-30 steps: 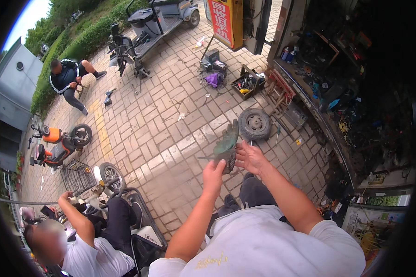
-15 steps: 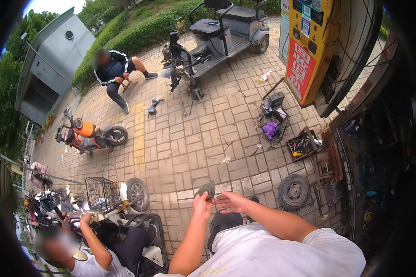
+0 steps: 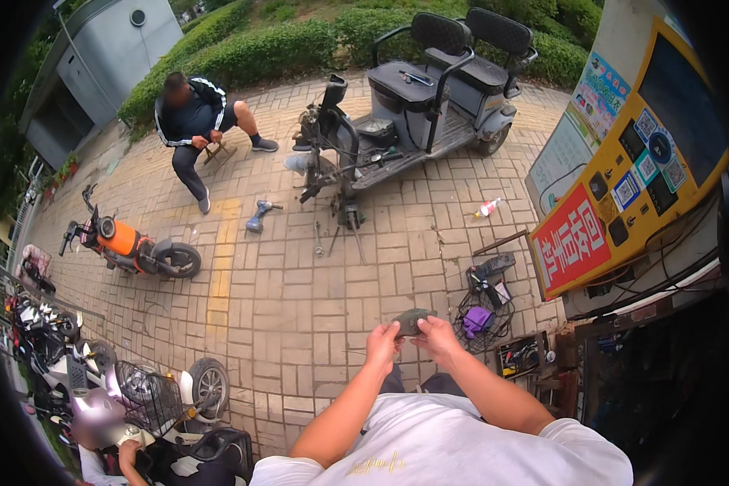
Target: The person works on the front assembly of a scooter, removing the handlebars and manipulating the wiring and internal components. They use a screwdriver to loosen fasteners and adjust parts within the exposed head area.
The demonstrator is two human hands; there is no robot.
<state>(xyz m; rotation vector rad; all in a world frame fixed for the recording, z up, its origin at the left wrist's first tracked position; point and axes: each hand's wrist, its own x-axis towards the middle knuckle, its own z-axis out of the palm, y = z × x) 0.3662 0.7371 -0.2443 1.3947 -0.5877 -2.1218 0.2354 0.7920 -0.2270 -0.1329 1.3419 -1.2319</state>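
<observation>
In front of my body I hold a small, dark grey-green flat piece (image 3: 415, 321) with a curved upper edge; its exact kind cannot be made out. My left hand (image 3: 382, 343) grips its left end, thumb on the near face. At the other end, my right hand (image 3: 439, 337) closes on it with the thumb on top. Some fingers of both hands are hidden behind or under the piece. It is held well above the brick paving.
Ahead stands a partly stripped three-wheeler (image 3: 413, 130); a cordless drill (image 3: 260, 217) lies nearby. One person (image 3: 193, 121) sits beyond, another (image 3: 109, 437) at lower left by a scooter. An orange motorbike (image 3: 130, 243), toolbox (image 3: 520, 356), purple bundle (image 3: 478, 321) and yellow kiosk (image 3: 624, 178) surround me.
My right hand, open beside the piece before, now grips its right end. Both hands have shifted right and up in view. The view itself has turned, now showing more of the three-wheeler and kiosk.
</observation>
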